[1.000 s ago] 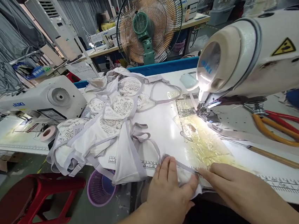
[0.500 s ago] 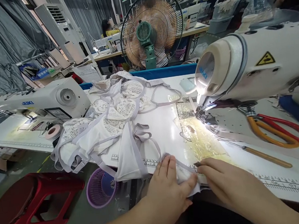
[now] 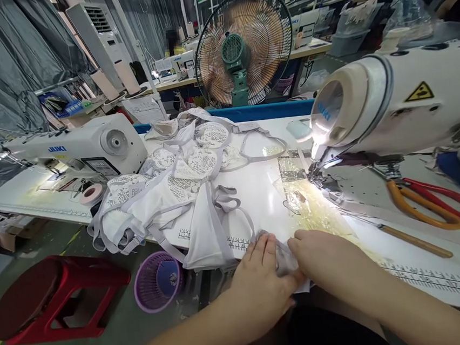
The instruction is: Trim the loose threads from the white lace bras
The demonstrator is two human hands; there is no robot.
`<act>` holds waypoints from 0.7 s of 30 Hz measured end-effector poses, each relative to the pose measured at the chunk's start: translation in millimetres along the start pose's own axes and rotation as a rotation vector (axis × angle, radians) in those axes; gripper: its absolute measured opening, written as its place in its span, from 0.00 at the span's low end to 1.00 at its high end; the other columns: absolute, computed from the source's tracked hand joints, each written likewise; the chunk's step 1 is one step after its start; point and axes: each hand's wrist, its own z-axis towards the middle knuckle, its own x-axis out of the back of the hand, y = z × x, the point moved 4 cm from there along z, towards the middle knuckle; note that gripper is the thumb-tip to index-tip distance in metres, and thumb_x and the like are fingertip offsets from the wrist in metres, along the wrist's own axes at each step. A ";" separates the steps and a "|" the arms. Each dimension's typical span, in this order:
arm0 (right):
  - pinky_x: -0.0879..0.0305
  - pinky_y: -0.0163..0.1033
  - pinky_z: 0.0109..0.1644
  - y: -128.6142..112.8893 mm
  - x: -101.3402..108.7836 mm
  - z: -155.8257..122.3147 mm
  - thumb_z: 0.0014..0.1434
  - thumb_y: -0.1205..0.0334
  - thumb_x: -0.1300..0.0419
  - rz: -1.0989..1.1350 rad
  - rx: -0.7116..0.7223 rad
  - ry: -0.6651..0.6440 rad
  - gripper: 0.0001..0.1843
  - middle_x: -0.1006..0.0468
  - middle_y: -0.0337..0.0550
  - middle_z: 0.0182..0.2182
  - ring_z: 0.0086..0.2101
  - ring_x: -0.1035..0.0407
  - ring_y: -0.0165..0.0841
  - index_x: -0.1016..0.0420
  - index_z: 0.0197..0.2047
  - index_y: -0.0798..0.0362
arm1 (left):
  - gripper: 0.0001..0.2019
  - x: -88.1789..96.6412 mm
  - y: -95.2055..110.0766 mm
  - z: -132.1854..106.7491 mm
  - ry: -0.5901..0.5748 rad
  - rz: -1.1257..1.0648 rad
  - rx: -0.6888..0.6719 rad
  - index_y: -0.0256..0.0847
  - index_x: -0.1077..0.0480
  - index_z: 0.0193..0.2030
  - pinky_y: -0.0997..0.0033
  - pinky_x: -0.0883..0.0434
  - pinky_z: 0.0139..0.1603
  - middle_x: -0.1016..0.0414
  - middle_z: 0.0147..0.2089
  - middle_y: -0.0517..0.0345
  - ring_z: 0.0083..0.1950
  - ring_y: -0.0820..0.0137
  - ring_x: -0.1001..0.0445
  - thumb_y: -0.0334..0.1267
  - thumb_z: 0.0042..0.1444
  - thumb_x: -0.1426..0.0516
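At the table's front edge my left hand presses a white bra with grey edging, fingers laid over the cloth and thumb closed against it. My right hand is curled into a fist right beside it, touching the bra's right side. What its fingers hold is hidden. To the left lies a heap of white lace bras with grey straps, one cup hanging near the edge.
A sewing machine stands close on the right, with orange-and-red-handled scissors and a wooden-handled tool below. Another sewing machine, a red stool and a purple basket are left. A fan stands behind.
My right hand has moved left against the bra and curled tighter. The small dark tip at its fingers no longer shows. The view has shifted slightly left.
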 end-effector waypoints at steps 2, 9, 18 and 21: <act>0.50 0.33 0.23 5.9 3.2 1.1 0.42 0.77 0.44 -0.024 -0.020 0.024 0.10 0.35 0.37 0.18 0.21 0.37 0.29 0.37 0.20 0.52 | 0.32 -1.2 0.1 -1.0 0.007 -0.007 0.003 0.52 0.45 0.62 0.51 0.41 0.60 0.52 0.67 0.38 0.66 0.48 0.52 0.46 0.52 0.40; 0.63 0.34 0.19 71.7 17.8 9.0 0.54 0.67 0.51 -0.159 -0.339 0.202 0.13 0.41 0.37 0.18 0.19 0.48 0.28 0.45 0.19 0.51 | 0.24 -3.0 0.5 -5.0 -0.028 -0.016 -0.016 0.52 0.43 0.61 0.50 0.44 0.60 0.52 0.67 0.38 0.66 0.50 0.49 0.46 0.59 0.47; 0.62 0.34 0.19 72.4 6.1 -2.0 0.52 0.69 0.50 -0.135 -0.360 0.303 0.13 0.42 0.37 0.16 0.17 0.48 0.28 0.45 0.18 0.50 | 0.25 -2.2 -4.6 -6.8 -0.034 -0.052 -0.052 0.52 0.45 0.62 0.50 0.48 0.62 0.55 0.68 0.39 0.67 0.52 0.51 0.46 0.58 0.46; 0.50 0.35 0.22 48.2 2.4 -3.7 0.52 0.70 0.49 -0.065 -0.212 0.299 0.11 0.34 0.40 0.19 0.21 0.39 0.31 0.38 0.20 0.52 | 0.26 -1.8 -5.1 -8.9 -0.022 -0.058 -0.065 0.51 0.45 0.62 0.50 0.48 0.62 0.57 0.69 0.40 0.67 0.51 0.52 0.46 0.57 0.45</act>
